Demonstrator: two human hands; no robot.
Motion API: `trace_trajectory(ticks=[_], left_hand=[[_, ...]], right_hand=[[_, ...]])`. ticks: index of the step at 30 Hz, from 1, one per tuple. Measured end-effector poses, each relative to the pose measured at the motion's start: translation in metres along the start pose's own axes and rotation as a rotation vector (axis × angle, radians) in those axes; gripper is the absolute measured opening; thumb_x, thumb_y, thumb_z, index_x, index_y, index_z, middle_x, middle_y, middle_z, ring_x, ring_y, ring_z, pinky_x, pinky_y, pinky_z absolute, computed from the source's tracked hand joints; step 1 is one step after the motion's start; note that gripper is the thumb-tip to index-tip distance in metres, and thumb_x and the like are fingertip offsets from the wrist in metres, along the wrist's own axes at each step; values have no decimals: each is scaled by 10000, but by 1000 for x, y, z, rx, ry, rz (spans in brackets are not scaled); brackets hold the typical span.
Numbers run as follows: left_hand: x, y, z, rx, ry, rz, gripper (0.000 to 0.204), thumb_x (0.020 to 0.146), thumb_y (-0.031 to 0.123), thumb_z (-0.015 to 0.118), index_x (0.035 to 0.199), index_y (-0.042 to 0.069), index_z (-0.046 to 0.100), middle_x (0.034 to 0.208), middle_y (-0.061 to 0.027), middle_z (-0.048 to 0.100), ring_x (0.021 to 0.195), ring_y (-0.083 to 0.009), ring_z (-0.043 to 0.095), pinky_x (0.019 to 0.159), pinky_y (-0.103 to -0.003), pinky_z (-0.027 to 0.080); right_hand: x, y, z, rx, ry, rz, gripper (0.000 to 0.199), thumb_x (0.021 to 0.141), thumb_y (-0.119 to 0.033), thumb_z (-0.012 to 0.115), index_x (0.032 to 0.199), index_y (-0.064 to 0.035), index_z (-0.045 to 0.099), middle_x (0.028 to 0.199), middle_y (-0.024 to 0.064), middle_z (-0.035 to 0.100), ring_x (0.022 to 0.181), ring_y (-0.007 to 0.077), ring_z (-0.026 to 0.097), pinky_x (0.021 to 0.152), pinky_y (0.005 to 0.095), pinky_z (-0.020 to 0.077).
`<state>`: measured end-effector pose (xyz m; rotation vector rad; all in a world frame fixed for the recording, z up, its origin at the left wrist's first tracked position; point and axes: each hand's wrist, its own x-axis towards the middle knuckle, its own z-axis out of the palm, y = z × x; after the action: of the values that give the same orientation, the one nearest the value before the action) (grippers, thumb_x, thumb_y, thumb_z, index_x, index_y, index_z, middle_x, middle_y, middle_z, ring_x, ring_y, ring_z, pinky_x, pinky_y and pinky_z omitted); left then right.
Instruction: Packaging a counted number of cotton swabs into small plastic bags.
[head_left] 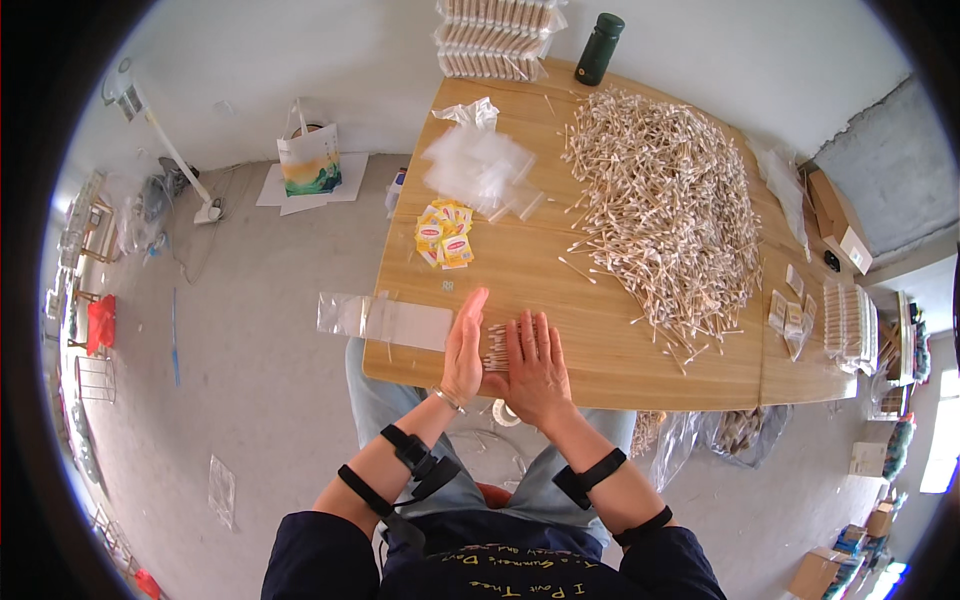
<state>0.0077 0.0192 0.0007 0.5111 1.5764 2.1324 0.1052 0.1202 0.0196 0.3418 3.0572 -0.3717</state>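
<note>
Your left hand (463,345), on edge, and right hand (533,365), flat with fingers spread, square a small bundle of cotton swabs (494,345) near the table's (560,300) front edge; uneven pressure could scatter or roll them off.

Swab heap (665,215) right; bare tabletop (540,275) ahead.

The surface (600,330) is seen steeply from above, from a head-worn fisheye placed close over its near edge.
</note>
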Motion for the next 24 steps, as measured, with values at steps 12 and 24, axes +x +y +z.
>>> trace_trajectory(ticks=[12,24], left_hand=[[-7,-4,-1,133,50,70,645,1027,460,292,1433,-40,328,1482,-168,359,1395,-255,292,1139,-352,218],[-2,-3,6,149,18,59,676,1021,482,289,1444,-46,298,1488,-174,342,1392,-253,291,1140,-340,201]], right_hand=[[3,2,-4,110,130,60,974,778,-499,676,1475,-4,209,1547,235,141,1445,402,94,1165,518,99],[9,19,18,795,503,193,904,823,-121,644,1488,36,51,1549,285,18,1432,465,21,1168,497,88]])
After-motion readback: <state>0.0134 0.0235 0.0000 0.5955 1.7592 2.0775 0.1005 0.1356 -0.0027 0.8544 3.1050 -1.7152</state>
